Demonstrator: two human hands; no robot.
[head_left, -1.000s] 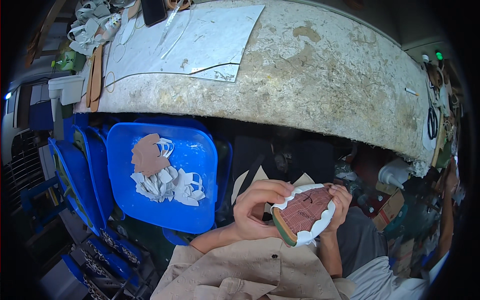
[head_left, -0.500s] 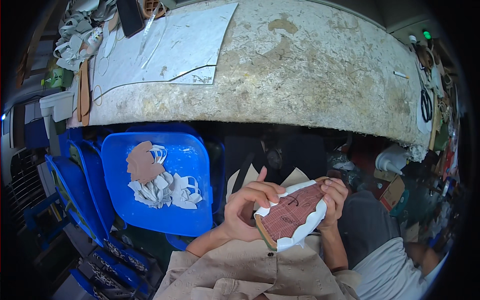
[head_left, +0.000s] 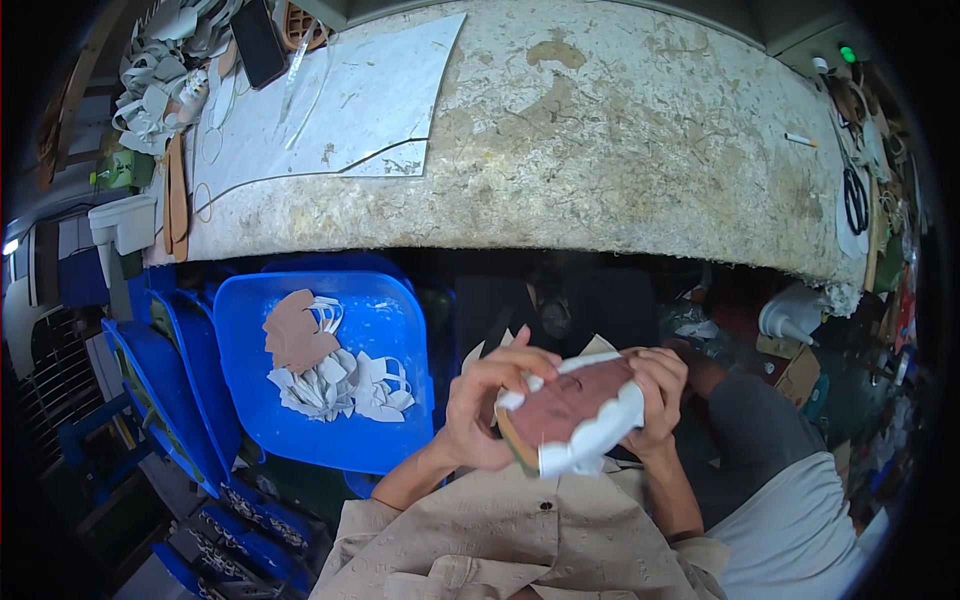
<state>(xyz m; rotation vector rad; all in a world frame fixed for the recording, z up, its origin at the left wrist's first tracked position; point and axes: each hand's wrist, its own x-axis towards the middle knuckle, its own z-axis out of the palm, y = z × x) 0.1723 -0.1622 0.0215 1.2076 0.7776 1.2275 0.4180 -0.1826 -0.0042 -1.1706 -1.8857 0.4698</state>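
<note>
A half-made shoe [head_left: 580,400] is held bottom up in front of my chest. Its reddish-brown insole faces me, with a loose white scalloped edge along the near side and a tan and green layer at the left end. My left hand [head_left: 490,400] grips that left end, the fingers bent over the far white edge. Round the right end closes my right hand [head_left: 660,395], fingers on top. Motion blurs the shoe slightly. To the left, white cut pieces [head_left: 318,388] and a brown piece [head_left: 298,332] lie on a blue plastic seat [head_left: 400,445].
Ahead stands a worn workbench [head_left: 620,150] bearing a white sheet [head_left: 370,100], a phone [head_left: 259,45] and black-handled scissors [head_left: 856,200]. More blue seats [head_left: 165,400] stand at far left. Another person's leg in grey [head_left: 765,430] is close on my right.
The shoe has shifted slightly left and up and tilted a little in my hands. Both hands keep hold of it. The view has shifted slightly.
</note>
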